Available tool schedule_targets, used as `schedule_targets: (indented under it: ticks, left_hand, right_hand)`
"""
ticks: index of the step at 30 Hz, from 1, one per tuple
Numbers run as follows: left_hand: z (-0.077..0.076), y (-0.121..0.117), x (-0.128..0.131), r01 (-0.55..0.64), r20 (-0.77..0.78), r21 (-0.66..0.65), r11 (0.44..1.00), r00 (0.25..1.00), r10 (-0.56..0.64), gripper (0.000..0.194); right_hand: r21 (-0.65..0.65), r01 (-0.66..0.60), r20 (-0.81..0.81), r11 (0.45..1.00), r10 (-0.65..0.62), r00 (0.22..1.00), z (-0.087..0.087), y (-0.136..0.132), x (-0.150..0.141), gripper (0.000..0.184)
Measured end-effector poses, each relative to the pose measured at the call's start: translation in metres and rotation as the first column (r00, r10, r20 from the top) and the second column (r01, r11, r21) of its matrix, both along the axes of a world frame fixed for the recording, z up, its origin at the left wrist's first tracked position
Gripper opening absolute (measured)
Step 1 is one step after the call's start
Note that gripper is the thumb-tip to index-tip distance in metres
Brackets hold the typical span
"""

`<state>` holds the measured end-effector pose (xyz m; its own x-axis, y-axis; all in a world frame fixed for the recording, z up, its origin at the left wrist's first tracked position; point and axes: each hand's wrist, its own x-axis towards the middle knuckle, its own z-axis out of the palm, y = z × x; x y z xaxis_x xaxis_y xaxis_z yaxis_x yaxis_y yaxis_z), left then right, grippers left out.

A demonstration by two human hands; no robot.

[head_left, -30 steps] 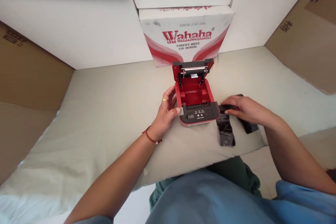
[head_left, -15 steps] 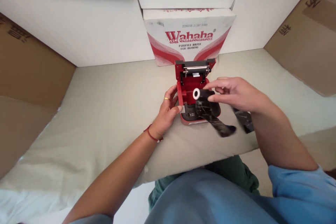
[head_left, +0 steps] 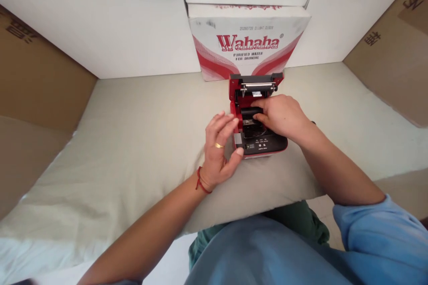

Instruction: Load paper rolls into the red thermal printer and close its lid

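Note:
A small red and black label printer (head_left: pixel 264 146) stands on the cloth with its lid (head_left: pixel 257 78) raised. Inside its red bay lies a roll of black ribbon (head_left: pixel 249 113), with my right hand (head_left: pixel 284 113) reaching in from the right. My right thumb and forefinger pinch the roll's right part, which they partly hide. At the printer's left side is my left hand (head_left: pixel 220 147), its fingers spread and holding nothing. The left fingertips are at the printer's left wall, and the thumb is by its front corner.
A white and red Wahaha water carton (head_left: pixel 247 44) stands right behind the printer. White boxes (head_left: pixel 100 26) line the back, and brown cartons (head_left: pixel 40 75) flank both sides. A pale cloth (head_left: pixel 143 142) covers the surface, whose front edge borders my body.
My right hand has lowered the black ribbon roll from above the printer into its bay. My left hand has loosened from the printer's side and spread its fingers.

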<state>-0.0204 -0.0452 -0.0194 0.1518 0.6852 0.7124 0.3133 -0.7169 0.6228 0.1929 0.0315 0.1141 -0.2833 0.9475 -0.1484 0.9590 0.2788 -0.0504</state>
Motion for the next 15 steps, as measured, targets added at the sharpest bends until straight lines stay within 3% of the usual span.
schedule_targets:
  ticks: [4, 7, 9, 11, 13, 15]
  left_hand:
    - [0.001, -0.006, 0.004, 0.116, -0.153, 0.043, 0.992, 0.982, -0.108, 0.069]
    - [0.000, -0.008, 0.006, 0.100, -0.194, 0.110, 0.989, 0.978, -0.078, 0.070]
    - [0.001, -0.009, 0.008, 0.046, -0.224, 0.170, 0.984, 0.975, -0.007, 0.063]
    - [0.002, -0.011, 0.009, -0.016, -0.248, 0.244, 0.970, 0.965, 0.079, 0.050]
    - [0.003, -0.012, 0.011, -0.061, -0.255, 0.303, 0.951, 0.956, 0.143, 0.040]
    - [0.003, -0.013, 0.012, -0.075, -0.250, 0.326, 0.943, 0.955, 0.162, 0.038]
  right_hand:
    - [0.006, -0.012, 0.024, 1.000, 0.012, 1.000, 0.001, 0.001, -0.003, 0.040]
    - [-0.009, -0.025, -0.218, 1.000, 0.022, 0.976, -0.005, 0.000, 0.009, 0.034]
    - [0.012, -0.033, -0.490, 0.999, 0.034, 0.871, -0.010, -0.003, 0.023, 0.026]
    - [0.098, 0.027, -0.708, 0.995, 0.051, 0.704, -0.016, -0.006, 0.038, 0.024]
    - [0.202, 0.162, -0.821, 0.966, 0.077, 0.565, -0.023, -0.004, 0.050, 0.031]
    - [0.286, 0.294, -0.871, 0.912, 0.119, 0.476, -0.031, 0.004, 0.059, 0.037]
